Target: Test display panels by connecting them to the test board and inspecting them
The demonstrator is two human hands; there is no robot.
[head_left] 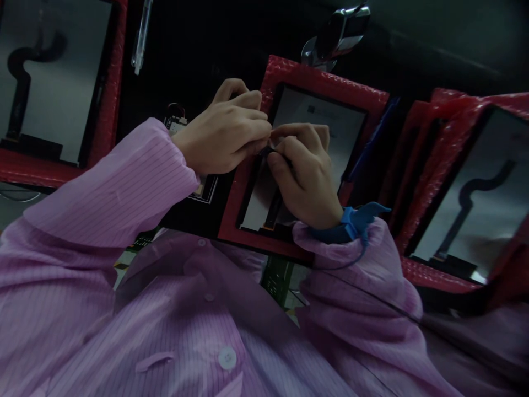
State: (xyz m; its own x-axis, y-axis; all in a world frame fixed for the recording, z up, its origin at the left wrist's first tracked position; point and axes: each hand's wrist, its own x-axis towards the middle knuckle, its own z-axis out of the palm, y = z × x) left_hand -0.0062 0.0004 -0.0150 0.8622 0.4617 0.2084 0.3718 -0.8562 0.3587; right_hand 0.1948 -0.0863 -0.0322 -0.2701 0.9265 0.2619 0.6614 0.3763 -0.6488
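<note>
My left hand (pixel 225 132) and my right hand (pixel 306 171) meet fingertip to fingertip over a flat display panel (pixel 343 118). The panel lies tilted on a red bubble-wrap pad (pixel 283 69). A black flex cable (pixel 273 209) rises from the panel's lower edge and passes under my right hand. Thumb and finger of my right hand pinch a small dark piece, which looks like the cable's end. My left fingers are closed against the same spot, and what they grip is hidden. A blue wrist strap (pixel 347 226) circles my right wrist.
More display panels with black cables lie on red bubble wrap at the left (pixel 70 94) and right (pixel 491 193). A clear pen (pixel 142 38) and a shiny metal object (pixel 341 36) lie farther back. A small circuit board (pixel 177 124) is partly behind my left wrist. A blue stick (pixel 372 138) lies beside the middle pad.
</note>
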